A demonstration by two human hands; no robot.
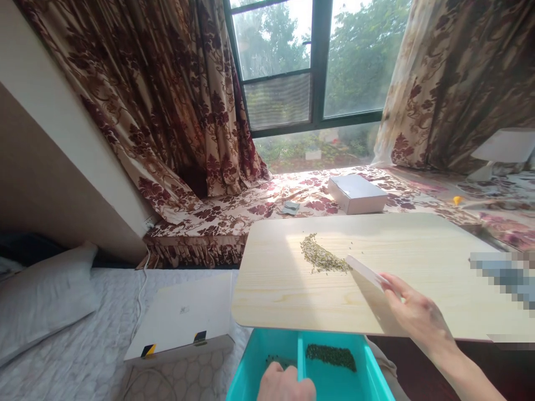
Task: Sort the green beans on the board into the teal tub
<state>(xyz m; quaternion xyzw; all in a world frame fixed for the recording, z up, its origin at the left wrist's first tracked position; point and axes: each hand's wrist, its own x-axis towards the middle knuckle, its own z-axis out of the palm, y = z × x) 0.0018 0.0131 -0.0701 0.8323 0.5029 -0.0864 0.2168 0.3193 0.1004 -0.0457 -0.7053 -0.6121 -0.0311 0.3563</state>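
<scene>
My right hand [418, 312] grips a pale, flat strip [365, 270], its far end touching a pile of small greenish-tan beans or seeds [321, 256] on the light wood tabletop [276, 301]. A few loose ones lie just apart from the pile. Below the table's near edge is a turquoise bin [246, 370] split in two by a divider. Dark green beans or seeds [330, 355] line the far end of its right compartment; a few small bits show in the left one. My left hand [286, 384] is over the left compartment and divider, fingers curled; what they hold is hidden.
A white box [359, 192] and a small grey item [291, 208] rest on the floral window seat behind the table. On the bed at left are a larger white box [184, 317] and a pillow [45, 295]. A blurred patch [504, 275] covers the table's right end.
</scene>
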